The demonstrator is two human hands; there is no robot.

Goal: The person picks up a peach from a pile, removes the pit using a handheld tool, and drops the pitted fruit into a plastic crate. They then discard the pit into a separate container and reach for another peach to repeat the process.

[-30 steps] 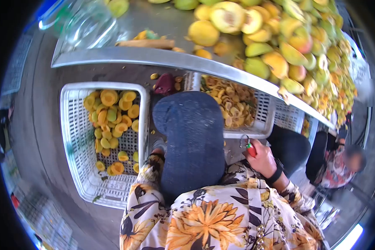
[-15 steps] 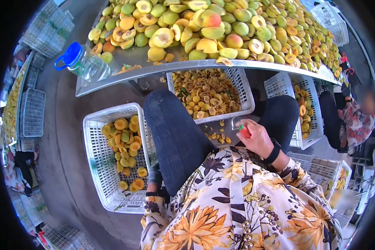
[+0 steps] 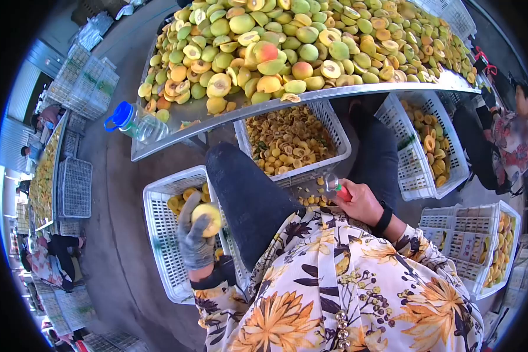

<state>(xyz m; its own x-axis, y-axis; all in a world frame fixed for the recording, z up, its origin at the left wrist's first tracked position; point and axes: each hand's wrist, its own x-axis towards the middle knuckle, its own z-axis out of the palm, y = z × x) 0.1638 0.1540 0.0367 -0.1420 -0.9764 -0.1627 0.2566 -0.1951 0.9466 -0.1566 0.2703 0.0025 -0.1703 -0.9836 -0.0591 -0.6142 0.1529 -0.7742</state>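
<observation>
My left hand (image 3: 192,243), in a grey glove, is raised over the left white crate (image 3: 165,252) with its fingers closed round a pale yellow peach (image 3: 207,218). Halved peaches show in that crate, partly hidden behind the hand. My bare right hand (image 3: 364,205) is closed on a pitting tool (image 3: 344,192) with a red handle and a curved metal end, held above my lap. Ahead, a large heap of whole and halved peaches (image 3: 305,53) lies on the metal table (image 3: 229,117).
Under the table a white crate (image 3: 341,154) holds small cut pieces. Another crate (image 3: 416,188) with peach halves stands to the right, near a seated person (image 3: 510,141). A blue-lidded water bottle (image 3: 144,126) rests at the table's left corner. More filled crates (image 3: 487,276) stand at lower right.
My left hand has come up from low beside the left crate and now has a peach in it. My right hand keeps the tool in nearly the same place. The view has shifted slightly.
</observation>
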